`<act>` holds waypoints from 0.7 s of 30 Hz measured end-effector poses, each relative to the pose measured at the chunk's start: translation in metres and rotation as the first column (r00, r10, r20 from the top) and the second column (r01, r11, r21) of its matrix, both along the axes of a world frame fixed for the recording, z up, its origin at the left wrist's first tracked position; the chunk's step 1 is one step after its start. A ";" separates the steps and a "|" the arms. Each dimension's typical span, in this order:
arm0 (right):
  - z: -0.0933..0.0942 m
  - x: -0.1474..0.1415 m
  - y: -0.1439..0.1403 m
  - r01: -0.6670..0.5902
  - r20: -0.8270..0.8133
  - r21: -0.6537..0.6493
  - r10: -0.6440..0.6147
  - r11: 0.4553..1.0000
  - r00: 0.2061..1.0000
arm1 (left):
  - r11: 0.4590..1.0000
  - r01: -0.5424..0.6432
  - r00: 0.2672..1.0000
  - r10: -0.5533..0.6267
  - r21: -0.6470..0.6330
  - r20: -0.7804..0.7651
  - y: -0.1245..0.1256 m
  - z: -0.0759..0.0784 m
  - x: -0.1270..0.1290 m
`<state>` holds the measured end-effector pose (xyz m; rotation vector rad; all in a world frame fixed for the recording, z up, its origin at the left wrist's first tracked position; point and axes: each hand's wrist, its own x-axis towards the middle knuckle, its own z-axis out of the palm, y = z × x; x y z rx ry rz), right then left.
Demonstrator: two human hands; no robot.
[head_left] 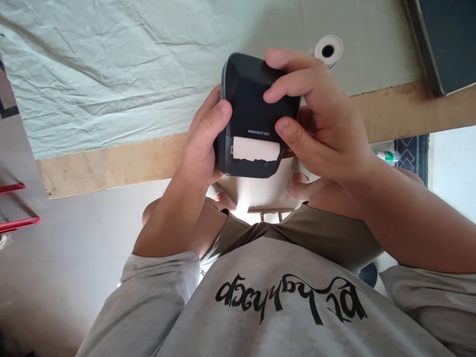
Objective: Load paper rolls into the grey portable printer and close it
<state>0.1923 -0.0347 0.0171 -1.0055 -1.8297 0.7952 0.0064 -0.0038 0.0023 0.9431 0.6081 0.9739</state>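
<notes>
I hold a small dark label printer (pixel 250 94) in both hands, above the wooden front edge of the table (pixel 111 161). My left hand (pixel 203 144) grips its left side, thumb on the top face. My right hand (pixel 322 121) wraps its right side, with fingers over the lid and the thumb beside the slot. A strip of white label paper (pixel 256 148) with a ragged edge sticks out of the slot towards me.
A wrinkled pale green cloth (pixel 111 64) covers the table. A white paper roll (pixel 328 49) lies behind the printer. A dark framed panel (pixel 446 39) sits at the far right. Red bars (pixel 18 223) show at the left, and a bottle (pixel 387 156) lies on the floor.
</notes>
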 end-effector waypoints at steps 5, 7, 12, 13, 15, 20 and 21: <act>0.001 -0.001 0.000 -0.007 0.006 -0.010 0.007 1.000 1.000 | 0.994 0.029 0.999 -0.025 -0.109 0.037 0.002 0.003 -0.001; 0.002 -0.001 -0.001 -0.006 0.010 -0.036 0.006 0.999 1.000 | 0.993 -0.040 0.998 0.045 -0.114 0.046 0.002 0.004 0.000; 0.005 0.000 -0.002 -0.018 0.015 -0.044 0.019 0.999 1.000 | 0.992 -0.036 0.996 0.045 -0.125 0.076 0.003 0.004 -0.002; 0.005 0.001 -0.002 -0.025 0.037 -0.043 0.027 0.999 0.999 | 0.992 -0.032 0.997 0.040 -0.121 0.066 0.004 0.003 -0.002; 0.006 0.002 -0.001 -0.046 0.096 -0.010 0.047 0.999 0.994 | 0.995 -0.033 0.998 0.038 -0.090 0.055 0.005 0.001 -0.002; 0.006 0.003 0.002 -0.068 0.172 0.058 0.057 0.996 0.983 | 0.994 -0.100 0.993 0.102 -0.042 0.054 0.007 -0.004 0.001; 0.007 0.003 0.002 -0.063 0.163 0.020 0.059 0.998 0.985 | 0.994 -0.098 0.994 0.100 -0.051 0.053 0.007 -0.003 0.001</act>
